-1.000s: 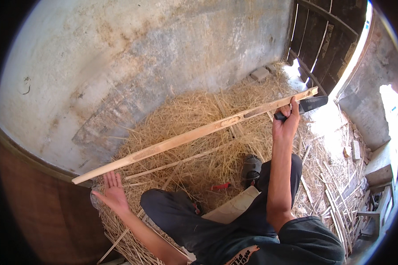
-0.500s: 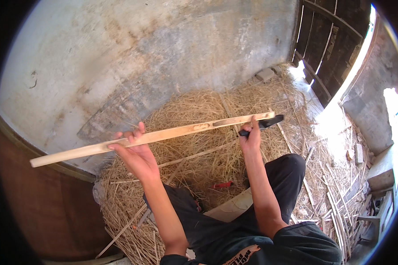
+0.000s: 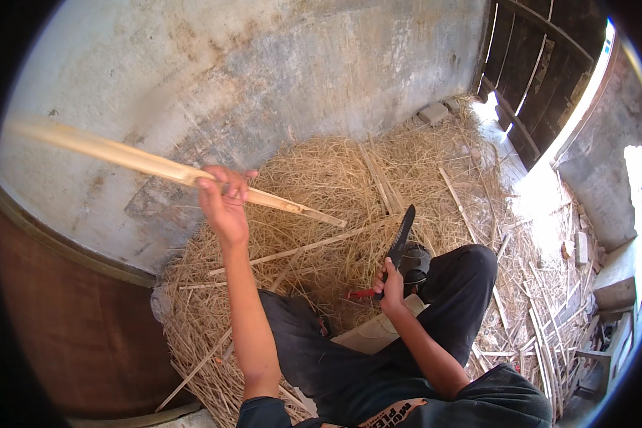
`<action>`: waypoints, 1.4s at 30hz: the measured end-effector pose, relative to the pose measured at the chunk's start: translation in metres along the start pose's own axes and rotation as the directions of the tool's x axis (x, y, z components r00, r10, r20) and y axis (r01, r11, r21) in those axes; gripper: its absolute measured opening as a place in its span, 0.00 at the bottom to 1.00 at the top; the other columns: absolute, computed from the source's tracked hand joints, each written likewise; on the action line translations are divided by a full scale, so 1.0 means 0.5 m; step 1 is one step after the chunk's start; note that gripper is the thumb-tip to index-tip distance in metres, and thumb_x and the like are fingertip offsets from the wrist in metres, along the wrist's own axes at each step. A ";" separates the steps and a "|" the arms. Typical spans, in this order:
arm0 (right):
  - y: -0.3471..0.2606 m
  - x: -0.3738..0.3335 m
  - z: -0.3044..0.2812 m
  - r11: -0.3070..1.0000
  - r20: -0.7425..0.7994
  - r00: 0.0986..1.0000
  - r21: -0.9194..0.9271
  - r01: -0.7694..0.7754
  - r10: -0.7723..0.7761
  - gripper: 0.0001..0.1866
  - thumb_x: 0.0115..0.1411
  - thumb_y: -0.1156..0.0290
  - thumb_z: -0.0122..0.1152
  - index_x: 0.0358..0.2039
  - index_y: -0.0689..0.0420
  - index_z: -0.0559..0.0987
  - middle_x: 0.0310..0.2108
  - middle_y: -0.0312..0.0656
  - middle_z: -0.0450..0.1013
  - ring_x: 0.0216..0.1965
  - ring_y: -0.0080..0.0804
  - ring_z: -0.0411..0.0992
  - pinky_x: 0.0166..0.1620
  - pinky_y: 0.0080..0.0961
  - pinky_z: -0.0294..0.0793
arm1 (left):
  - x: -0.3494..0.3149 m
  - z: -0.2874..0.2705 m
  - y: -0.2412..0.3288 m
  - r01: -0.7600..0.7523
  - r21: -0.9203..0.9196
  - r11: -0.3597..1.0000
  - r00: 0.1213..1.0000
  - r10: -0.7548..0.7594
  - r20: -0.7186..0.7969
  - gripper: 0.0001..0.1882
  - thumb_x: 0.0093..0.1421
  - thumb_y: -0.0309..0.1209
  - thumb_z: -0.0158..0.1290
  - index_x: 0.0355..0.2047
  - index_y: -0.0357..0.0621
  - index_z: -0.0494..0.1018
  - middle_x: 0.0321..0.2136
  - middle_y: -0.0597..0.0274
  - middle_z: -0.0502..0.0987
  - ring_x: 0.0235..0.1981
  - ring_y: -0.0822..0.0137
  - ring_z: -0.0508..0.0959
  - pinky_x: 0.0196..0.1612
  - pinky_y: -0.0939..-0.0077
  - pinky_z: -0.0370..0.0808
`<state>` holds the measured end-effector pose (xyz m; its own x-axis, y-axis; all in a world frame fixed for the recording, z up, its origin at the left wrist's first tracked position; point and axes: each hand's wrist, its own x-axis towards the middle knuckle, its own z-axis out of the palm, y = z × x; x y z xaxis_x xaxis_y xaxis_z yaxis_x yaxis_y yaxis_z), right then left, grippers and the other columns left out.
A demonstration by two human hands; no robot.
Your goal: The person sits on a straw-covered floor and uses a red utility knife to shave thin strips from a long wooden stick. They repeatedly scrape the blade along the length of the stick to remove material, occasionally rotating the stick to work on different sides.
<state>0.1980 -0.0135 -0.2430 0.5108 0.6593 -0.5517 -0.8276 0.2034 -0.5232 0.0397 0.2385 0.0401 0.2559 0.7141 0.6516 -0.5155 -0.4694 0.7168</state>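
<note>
A long split bamboo strip (image 3: 150, 165) slants across the left side, its hollow inner face showing and its far-left end blurred. My left hand (image 3: 225, 207) is closed round it, right of its middle, and its right end hangs over the straw. In my right hand (image 3: 390, 287) I grip a large black-bladed knife (image 3: 402, 235) upright in front of my bent knee, apart from the strip. Partly behind that hand, a red object (image 3: 362, 293) lies low between my legs; its kind is unclear.
Straw and bamboo shavings (image 3: 321, 167) cover the floor around my legs. A stained wall (image 3: 264, 78) rises ahead, with a block (image 3: 433, 113) at its foot. Loose strips (image 3: 542, 342) lie at right, and a brown board (image 3: 71, 321) stands at left.
My left hand has lifted the bamboo strip up and to the left, tilting its right end down. My right hand has left the strip, dropping lower with the knife now pointing upward.
</note>
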 end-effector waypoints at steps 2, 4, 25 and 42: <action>0.003 -0.010 -0.001 0.995 0.009 1.000 -0.101 0.003 -0.002 0.17 0.76 0.54 0.55 0.35 0.51 0.65 0.24 0.34 0.62 0.16 0.22 0.58 0.21 0.27 0.59 | -0.016 -0.011 -0.057 0.027 -0.029 0.999 0.999 -0.026 0.030 0.23 0.79 0.53 0.37 0.38 0.47 0.67 0.23 0.70 0.60 0.24 0.71 0.66 0.53 0.52 0.78; 0.002 -0.013 -0.003 0.984 0.017 1.000 -0.180 -0.001 0.004 0.19 0.76 0.52 0.54 0.35 0.52 0.66 0.23 0.33 0.61 0.15 0.22 0.57 0.20 0.27 0.58 | -0.033 -0.019 -0.112 0.087 -0.067 0.994 0.995 -0.084 0.048 0.23 0.79 0.52 0.38 0.38 0.46 0.68 0.23 0.69 0.60 0.24 0.70 0.66 0.54 0.52 0.78; 0.031 0.043 0.185 0.730 0.382 0.916 -0.589 0.345 -0.124 0.25 0.80 0.51 0.44 0.40 0.62 0.76 0.20 0.31 0.64 0.17 0.19 0.61 0.22 0.23 0.62 | 0.006 0.014 -0.153 0.226 0.042 0.973 0.963 -0.230 0.138 0.28 0.75 0.58 0.45 0.25 0.50 0.61 0.17 0.73 0.57 0.17 0.75 0.59 0.25 0.77 0.61; 0.031 0.080 0.196 0.808 0.353 0.929 -0.512 0.291 -0.112 0.24 0.80 0.52 0.41 0.41 0.61 0.74 0.21 0.29 0.62 0.17 0.18 0.59 0.21 0.23 0.60 | 0.094 0.072 -0.116 -0.005 0.060 0.998 0.989 -0.004 0.147 0.37 0.73 0.66 0.38 0.53 0.40 0.67 0.38 0.54 0.77 0.44 0.57 0.82 0.58 0.58 0.78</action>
<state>0.1829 0.0871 -0.2096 0.4848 0.8452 -0.2251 -0.4004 -0.0143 -0.9162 0.1110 0.2803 0.0381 0.3750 0.6318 0.6784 -0.4667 -0.5037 0.7270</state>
